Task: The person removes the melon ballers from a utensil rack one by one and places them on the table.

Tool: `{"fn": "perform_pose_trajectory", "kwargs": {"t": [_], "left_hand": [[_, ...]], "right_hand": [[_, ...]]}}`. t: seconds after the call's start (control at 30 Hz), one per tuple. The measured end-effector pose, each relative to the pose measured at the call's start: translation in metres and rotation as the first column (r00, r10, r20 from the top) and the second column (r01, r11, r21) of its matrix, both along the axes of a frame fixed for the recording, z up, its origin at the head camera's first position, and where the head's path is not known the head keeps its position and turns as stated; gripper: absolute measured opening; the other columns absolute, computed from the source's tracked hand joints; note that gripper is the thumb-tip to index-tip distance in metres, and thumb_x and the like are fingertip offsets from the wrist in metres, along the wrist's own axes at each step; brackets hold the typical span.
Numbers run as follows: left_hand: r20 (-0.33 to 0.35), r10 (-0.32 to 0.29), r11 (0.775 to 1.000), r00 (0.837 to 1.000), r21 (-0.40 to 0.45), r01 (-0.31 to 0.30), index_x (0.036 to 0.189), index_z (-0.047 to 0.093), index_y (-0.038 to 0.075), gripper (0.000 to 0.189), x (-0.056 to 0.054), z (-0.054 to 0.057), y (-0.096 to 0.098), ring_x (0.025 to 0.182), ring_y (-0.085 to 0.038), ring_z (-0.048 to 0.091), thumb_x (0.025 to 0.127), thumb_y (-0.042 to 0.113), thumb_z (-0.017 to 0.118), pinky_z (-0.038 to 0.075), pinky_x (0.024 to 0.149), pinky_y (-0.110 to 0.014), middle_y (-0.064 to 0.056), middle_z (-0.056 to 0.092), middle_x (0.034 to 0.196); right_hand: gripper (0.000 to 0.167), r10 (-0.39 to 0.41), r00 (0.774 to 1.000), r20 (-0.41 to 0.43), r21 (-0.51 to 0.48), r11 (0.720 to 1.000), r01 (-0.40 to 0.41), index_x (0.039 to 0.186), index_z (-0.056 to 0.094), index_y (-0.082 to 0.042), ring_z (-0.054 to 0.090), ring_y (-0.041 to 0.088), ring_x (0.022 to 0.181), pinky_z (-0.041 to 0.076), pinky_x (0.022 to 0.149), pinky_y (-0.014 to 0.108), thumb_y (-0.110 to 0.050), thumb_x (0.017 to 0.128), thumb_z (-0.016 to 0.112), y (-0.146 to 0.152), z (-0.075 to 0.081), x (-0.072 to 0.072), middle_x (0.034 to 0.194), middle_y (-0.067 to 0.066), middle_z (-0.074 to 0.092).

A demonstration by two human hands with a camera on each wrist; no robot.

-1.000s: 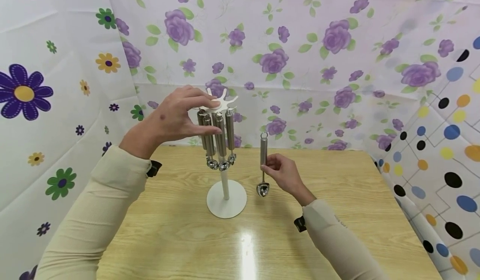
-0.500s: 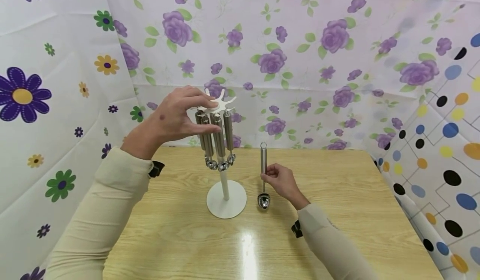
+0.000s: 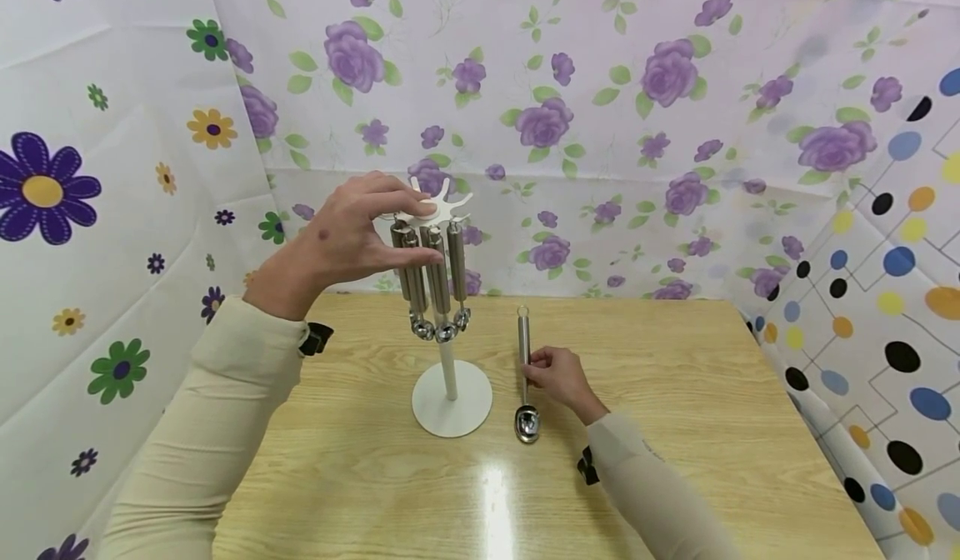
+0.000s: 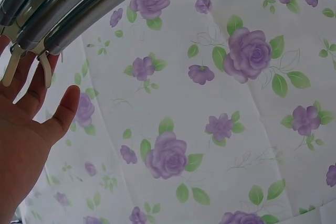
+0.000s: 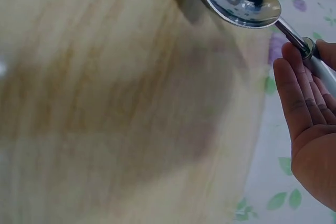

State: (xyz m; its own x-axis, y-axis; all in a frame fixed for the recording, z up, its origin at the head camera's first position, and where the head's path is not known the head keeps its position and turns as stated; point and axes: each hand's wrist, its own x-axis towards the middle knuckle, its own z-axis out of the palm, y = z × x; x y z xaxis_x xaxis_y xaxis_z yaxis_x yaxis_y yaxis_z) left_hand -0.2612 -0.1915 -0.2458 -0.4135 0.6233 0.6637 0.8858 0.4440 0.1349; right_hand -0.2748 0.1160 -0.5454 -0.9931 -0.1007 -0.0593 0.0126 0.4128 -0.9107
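A white stand (image 3: 457, 417) with a round base and a spoked top stands on the table. Several steel ice cream scoops (image 3: 444, 293) hang from it by their handles. My left hand (image 3: 347, 231) rests its extended fingers on the white top. Its thumb reaches past the hanging handles, and in the left wrist view that thumb is clear of them. To the right of the stand, my right hand (image 3: 561, 378) pinches another steel ice cream scoop (image 3: 527, 423) at the lower end of its handle, bowl toward me. The right wrist view shows its shiny bowl (image 5: 241, 1) close up.
The wooden table (image 3: 660, 393) reaches a purple-flowered cloth (image 3: 622, 127) at the back. A flower-print cloth (image 3: 135, 210) hangs on the left and a dotted cloth (image 3: 892, 335) on the right.
My right hand has moved down and toward me with the ice cream scoop, lowering it from upright to lie flatter near the table. The left hand keeps its place on the stand.
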Motion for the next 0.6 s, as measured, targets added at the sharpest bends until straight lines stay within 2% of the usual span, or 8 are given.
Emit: {"fn": "perform_pose_trajectory", "kwargs": {"t": [0.2, 0.47, 0.6], "left_hand": [[0.006, -0.003, 1.000, 1.000, 0.005, 0.003, 0.106, 0.076, 0.003, 0.049, 0.001, 0.001, 0.000, 0.100, -0.032, 0.065, 0.065, 0.022, 0.094, 0.048, 0.090, -0.051, -0.015, 0.072, 0.107], [0.007, 0.010, 1.000, 1.000, 0.013, -0.010, 0.105, 0.076, 0.003, 0.048, 0.001, -0.001, 0.000, 0.101, -0.033, 0.065, 0.065, 0.022, 0.094, 0.048, 0.091, -0.052, -0.015, 0.072, 0.107], [0.004, 0.006, 1.000, 1.000, 0.018, -0.006, 0.105, 0.076, 0.003, 0.048, 0.001, -0.001, 0.000, 0.101, -0.033, 0.065, 0.064, 0.022, 0.094, 0.048, 0.091, -0.052, -0.015, 0.072, 0.107]], "right_hand": [[0.022, -0.020, 0.997, 0.070, 0.012, 1.000, 0.019, 0.101, 0.070, 0.008, 0.070, 0.020, 0.069, 0.060, 0.066, 0.035, -0.009, 0.088, 0.076, -0.002, -0.011, -0.001, 0.082, 0.011, 0.073], [0.023, -0.018, 0.996, 0.084, 0.123, 0.992, 0.007, 0.097, 0.073, 0.005, 0.068, 0.015, 0.065, 0.055, 0.059, 0.027, -0.015, 0.087, 0.077, -0.003, -0.022, 0.000, 0.077, 0.006, 0.073], [0.021, -0.015, 0.995, 0.103, 0.124, 0.992, 0.002, 0.096, 0.073, 0.005, 0.068, 0.016, 0.064, 0.055, 0.058, 0.028, -0.015, 0.088, 0.076, -0.005, -0.023, 0.001, 0.074, 0.007, 0.072]]}}
